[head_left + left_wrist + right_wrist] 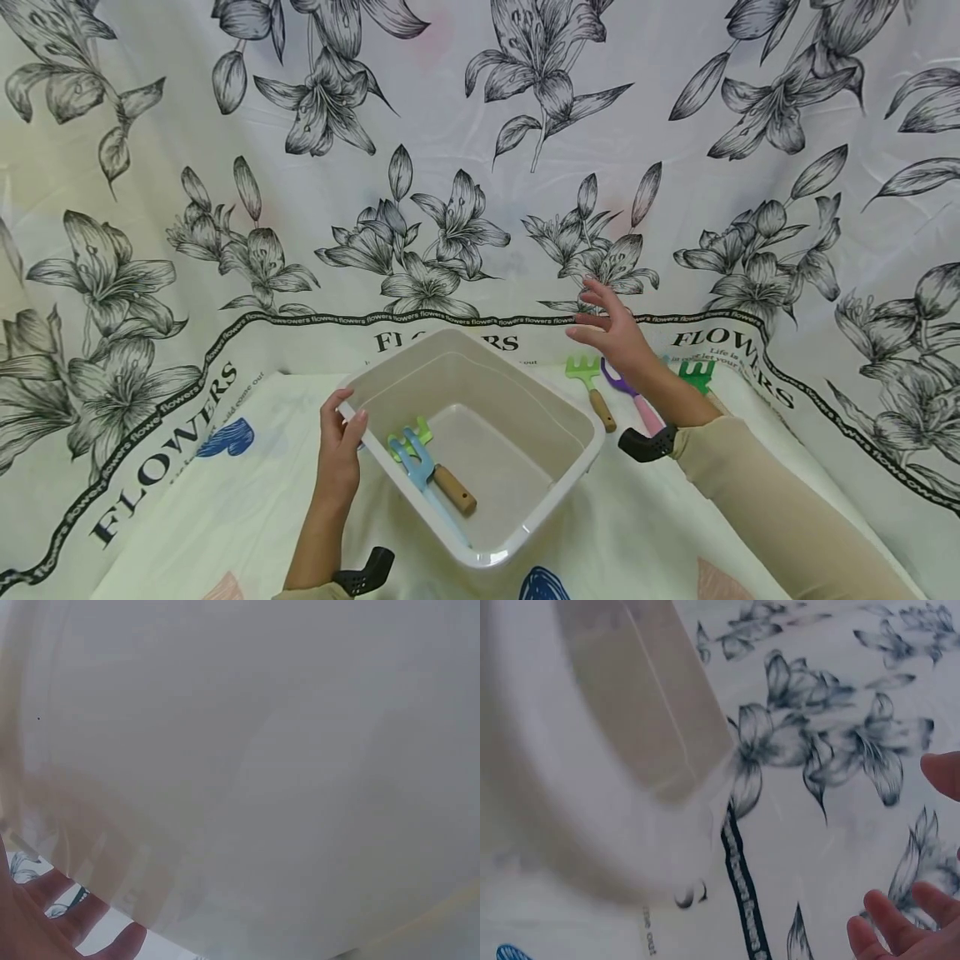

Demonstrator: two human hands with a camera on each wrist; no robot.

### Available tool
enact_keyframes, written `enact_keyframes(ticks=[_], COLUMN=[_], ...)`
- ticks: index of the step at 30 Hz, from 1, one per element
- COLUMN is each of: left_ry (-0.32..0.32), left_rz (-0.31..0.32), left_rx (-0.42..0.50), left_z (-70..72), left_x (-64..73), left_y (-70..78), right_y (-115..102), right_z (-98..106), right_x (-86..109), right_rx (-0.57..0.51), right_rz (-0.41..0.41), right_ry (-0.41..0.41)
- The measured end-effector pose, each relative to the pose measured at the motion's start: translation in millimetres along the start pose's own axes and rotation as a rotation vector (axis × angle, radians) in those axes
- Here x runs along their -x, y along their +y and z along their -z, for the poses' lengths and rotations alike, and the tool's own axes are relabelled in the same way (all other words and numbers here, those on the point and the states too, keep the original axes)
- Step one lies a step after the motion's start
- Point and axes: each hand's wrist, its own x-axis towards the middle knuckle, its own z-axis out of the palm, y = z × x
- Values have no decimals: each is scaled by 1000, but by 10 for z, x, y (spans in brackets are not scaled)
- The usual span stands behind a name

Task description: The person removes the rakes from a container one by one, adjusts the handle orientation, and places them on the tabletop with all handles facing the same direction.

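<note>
My left hand [341, 442] grips the left rim of a pale grey plastic basin [517, 367], thumb over the edge. The basin is tilted, its opening facing me. Inside, against its left wall, lie a light-blue hand fork [417, 467], a light-green rake head [422, 431] and a wooden handle [453, 489]. In the left wrist view, the basin's outer wall [262, 750] fills most of the picture, with the fingers at its edge. My right hand [609, 327] is raised beyond the basin's right side, fingers spread, holding nothing.
Right of the basin lie a light-green rake [583, 371] with a wooden handle, a purple fork [617, 379] with a pink handle, and a dark-green rake [697, 375] partly behind my right forearm. A flower-printed cloth [225, 475] covers the surface and rises behind.
</note>
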Motion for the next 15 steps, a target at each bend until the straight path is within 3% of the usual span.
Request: enact_keyframes(ticks=[15], left_ry=[-12], left_rz=[-7], left_rx=[5], left_z=[10], left_x=[0], left_y=[3], right_y=[-321], right_z=[-699], right_x=[-281], right_rx=[35], right_rz=[42], right_ry=[-173])
